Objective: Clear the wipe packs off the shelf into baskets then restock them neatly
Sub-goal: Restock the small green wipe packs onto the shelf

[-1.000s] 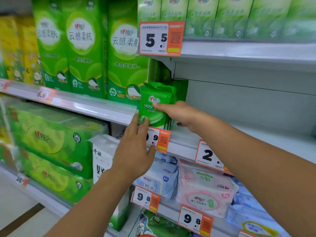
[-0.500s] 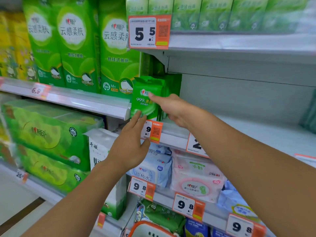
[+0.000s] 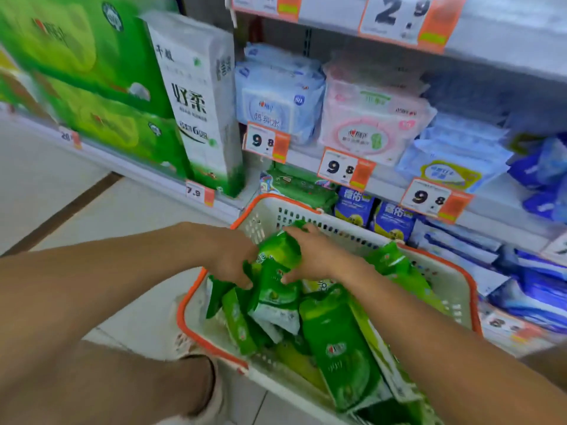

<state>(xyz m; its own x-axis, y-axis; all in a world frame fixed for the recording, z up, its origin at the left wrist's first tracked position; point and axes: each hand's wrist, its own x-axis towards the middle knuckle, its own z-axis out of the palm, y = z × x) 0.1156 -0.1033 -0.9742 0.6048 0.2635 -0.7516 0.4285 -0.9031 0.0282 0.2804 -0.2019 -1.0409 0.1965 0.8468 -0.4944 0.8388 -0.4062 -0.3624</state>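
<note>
Head view: left hand (image 3: 233,262) and right hand (image 3: 310,256) both pinched green wipe pack (image 3: 277,253) over basket (image 3: 196,302). Best gather square stack, lift together, avoid spilling loose packs.

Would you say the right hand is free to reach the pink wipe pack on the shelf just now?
Probably not yet: the right hand and left hand both hold green wipe packs over the basket. The way to the pink wipe pack looks unobstructed.
</note>
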